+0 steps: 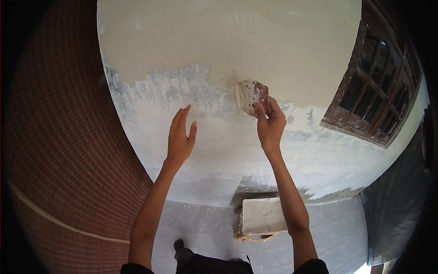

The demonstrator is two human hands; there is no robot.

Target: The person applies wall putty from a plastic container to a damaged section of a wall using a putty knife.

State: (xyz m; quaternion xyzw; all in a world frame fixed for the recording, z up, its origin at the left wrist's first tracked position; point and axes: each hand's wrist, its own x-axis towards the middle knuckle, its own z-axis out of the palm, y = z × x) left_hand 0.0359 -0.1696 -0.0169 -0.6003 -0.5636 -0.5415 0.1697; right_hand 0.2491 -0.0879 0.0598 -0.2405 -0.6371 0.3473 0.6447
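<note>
My right hand (273, 125) grips a wide putty knife (252, 97) by its reddish, paint-flecked end, thumb on the near face. White filler is smeared over the blade, and a thick ridge of it lies along the left edge. Behind it is the wall (191, 27), beige above and patched with white and grey filler lower down. Whether the blade touches the wall, I cannot tell. To the left my left hand (181, 137) is raised with fingers stretched and thumb apart, holding nothing.
Below my right forearm, a tray of white filler (262, 215) rests on a small wooden stool (242, 236) on grey floor tiles (196, 219). A brown woven screen (73, 137) curves along the left. At right are a dark wooden window (372, 82) and a dark sheet (394, 205).
</note>
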